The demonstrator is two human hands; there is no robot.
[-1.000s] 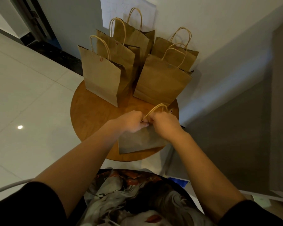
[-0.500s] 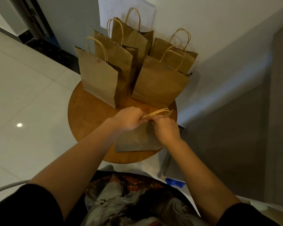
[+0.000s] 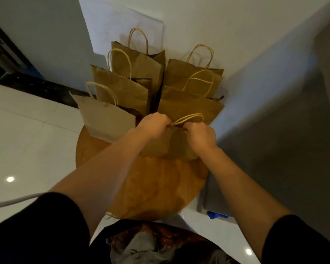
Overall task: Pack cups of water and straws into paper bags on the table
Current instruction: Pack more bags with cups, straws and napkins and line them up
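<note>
A brown paper bag (image 3: 168, 145) with twisted paper handles stands on the round wooden table (image 3: 156, 187), in its middle. My left hand (image 3: 154, 124) grips the bag's top edge on the left and my right hand (image 3: 200, 134) grips it on the right, both closed on the paper just below the handles. Several more brown paper bags stand upright behind it: one at the front left (image 3: 105, 119), one behind that (image 3: 122, 90), one at the back (image 3: 139, 61) and two on the right (image 3: 189, 107). No cups or straws show.
The table stands in a corner against white walls (image 3: 217, 25). Pale tiled floor (image 3: 27, 141) lies to the left, with a dark doorway threshold (image 3: 36, 88) beyond. A small blue object (image 3: 216, 215) lies on the floor at the right. A white cable (image 3: 11, 201) crosses the lower left.
The bag in my hands has moved from the table's near edge toward its middle, close up to the standing bags. The view has tilted down and nearer.
</note>
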